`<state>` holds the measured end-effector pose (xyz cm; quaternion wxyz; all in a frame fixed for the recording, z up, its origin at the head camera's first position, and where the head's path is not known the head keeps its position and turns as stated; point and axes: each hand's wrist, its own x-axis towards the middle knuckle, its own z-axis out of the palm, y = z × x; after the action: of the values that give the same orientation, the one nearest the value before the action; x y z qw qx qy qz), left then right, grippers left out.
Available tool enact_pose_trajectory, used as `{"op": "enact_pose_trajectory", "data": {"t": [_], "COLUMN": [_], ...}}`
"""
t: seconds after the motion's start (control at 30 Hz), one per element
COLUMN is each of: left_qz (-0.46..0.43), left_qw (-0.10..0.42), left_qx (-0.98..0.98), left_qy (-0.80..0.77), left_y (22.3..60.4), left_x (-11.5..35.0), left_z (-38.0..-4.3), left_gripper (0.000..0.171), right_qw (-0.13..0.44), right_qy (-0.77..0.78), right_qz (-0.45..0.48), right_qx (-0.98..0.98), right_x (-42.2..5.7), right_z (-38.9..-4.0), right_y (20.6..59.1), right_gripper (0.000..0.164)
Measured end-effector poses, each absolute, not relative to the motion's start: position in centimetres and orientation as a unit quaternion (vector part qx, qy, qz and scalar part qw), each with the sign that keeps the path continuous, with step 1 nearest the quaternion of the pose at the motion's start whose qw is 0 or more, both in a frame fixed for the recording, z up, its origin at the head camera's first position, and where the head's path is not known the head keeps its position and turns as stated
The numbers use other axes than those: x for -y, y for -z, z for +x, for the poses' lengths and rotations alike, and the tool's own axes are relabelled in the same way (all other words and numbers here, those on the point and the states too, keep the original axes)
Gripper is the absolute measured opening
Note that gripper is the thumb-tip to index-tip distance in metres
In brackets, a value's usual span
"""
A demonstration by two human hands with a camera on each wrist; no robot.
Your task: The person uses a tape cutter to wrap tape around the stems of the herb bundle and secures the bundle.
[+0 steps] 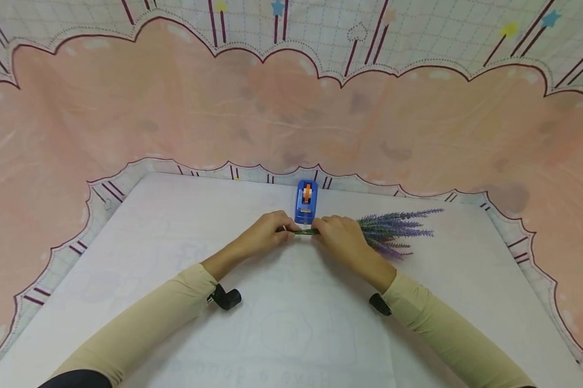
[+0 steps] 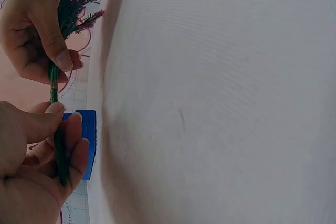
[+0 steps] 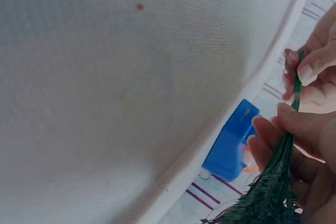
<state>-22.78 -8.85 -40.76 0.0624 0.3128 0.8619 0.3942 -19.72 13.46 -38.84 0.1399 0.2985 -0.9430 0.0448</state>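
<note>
A bunch of artificial lavender (image 1: 393, 231) lies across the white sheet (image 1: 291, 323), its purple heads pointing right and its green stems (image 1: 305, 231) pointing left. My left hand (image 1: 283, 229) pinches the stem ends between thumb and fingers. My right hand (image 1: 321, 230) grips the stems closer to the foliage. In the left wrist view, the left hand (image 2: 58, 135) curls round the stems (image 2: 60, 153) while the right hand (image 2: 58, 59) pinches them above. A blue tape dispenser (image 1: 306, 202) with an orange part stands just behind both hands, also visible in the right wrist view as the dispenser (image 3: 231, 140).
The sheet covers a table draped in a checked cloth with a dark scalloped border (image 1: 102, 188). A pink patterned backdrop (image 1: 272, 108) rises behind. Wrist-camera mounts (image 1: 226, 297) sit on both beige sleeves.
</note>
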Motion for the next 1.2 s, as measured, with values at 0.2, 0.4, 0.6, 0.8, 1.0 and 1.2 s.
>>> {"op": "enact_pose_trajectory", "data": {"t": [0.2, 0.4, 0.6, 0.8, 1.0, 1.2], "left_qz": [0.309, 0.318, 0.305, 0.299, 0.304, 0.321], "left_qw": [0.06, 0.05, 0.042, 0.044, 0.04, 0.025], "left_qx": [-0.866, -0.866, -0.871, -0.874, -0.872, -0.87], "left_qy": [-0.389, -0.382, -0.382, -0.382, -0.382, -0.372], "left_y": [40.9, 40.9, 40.6, 40.6, 40.9, 41.0], "left_x": [8.8, 8.8, 8.7, 8.6, 8.7, 9.0], "left_z": [-23.0, -23.4, -23.5, -23.6, -23.9, -24.3], "left_gripper": [0.018, 0.018, 0.016, 0.019, 0.021, 0.022], "right_qw": [0.17, 0.153, 0.14, 0.111, 0.078, 0.077], "right_qy": [-0.029, -0.018, -0.01, -0.013, -0.031, -0.047], "right_qz": [0.307, 0.297, 0.291, 0.282, 0.269, 0.258], "right_qx": [0.936, 0.942, 0.946, 0.953, 0.959, 0.962], "right_x": [-13.4, -13.2, -13.0, -12.9, -12.9, -12.8], "right_z": [-19.9, -20.1, -20.4, -20.7, -21.0, -21.0], "right_y": [39.0, 38.8, 38.7, 38.7, 38.6, 38.9], "right_gripper": [0.011, 0.01, 0.01, 0.012, 0.014, 0.012]}}
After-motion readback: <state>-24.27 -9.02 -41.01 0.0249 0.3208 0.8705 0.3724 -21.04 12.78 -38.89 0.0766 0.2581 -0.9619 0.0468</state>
